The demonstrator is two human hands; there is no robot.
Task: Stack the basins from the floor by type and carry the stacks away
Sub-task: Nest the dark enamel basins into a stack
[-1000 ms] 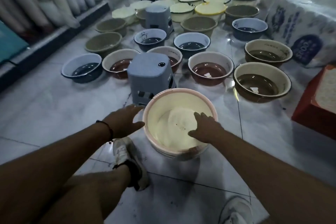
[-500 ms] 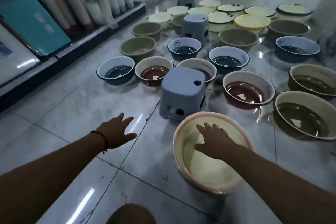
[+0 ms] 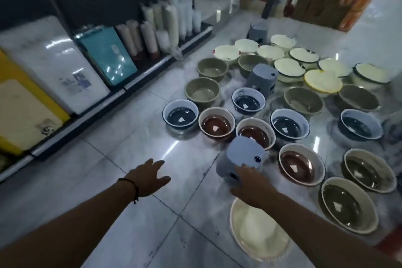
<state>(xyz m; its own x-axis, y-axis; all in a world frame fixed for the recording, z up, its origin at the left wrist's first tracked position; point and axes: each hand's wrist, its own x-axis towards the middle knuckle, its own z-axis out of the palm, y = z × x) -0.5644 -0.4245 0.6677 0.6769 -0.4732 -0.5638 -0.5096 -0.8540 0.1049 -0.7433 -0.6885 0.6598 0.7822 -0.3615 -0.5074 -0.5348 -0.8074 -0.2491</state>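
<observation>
Many basins stand on the tiled floor. Nearest is a cream basin stack with a pink rim [image 3: 256,237], partly under my right forearm. Beyond it are red-brown basins [image 3: 216,125], blue basins [image 3: 180,115], olive-green basins [image 3: 202,91], dark olive basins with cream rims [image 3: 348,204], and cream basins [image 3: 226,53] at the back. My right hand [image 3: 250,184] has left the cream stack and touches the near side of a blue-grey stool [image 3: 241,157] with straight fingers. My left hand [image 3: 150,177] hovers with fingers spread over bare floor, holding nothing.
Two more blue-grey stools [image 3: 261,78] [image 3: 258,28] stand among the basins. A low shelf [image 3: 104,102] along the left carries boxes and wrapped rolls. A red object [image 3: 391,243] shows at the lower right edge. Bare tiles lie under my left hand.
My right hand lifted out of the cream basin and moved forward onto the stool. My left hand drifted a little forward over the floor. The view swung up and to the left.
</observation>
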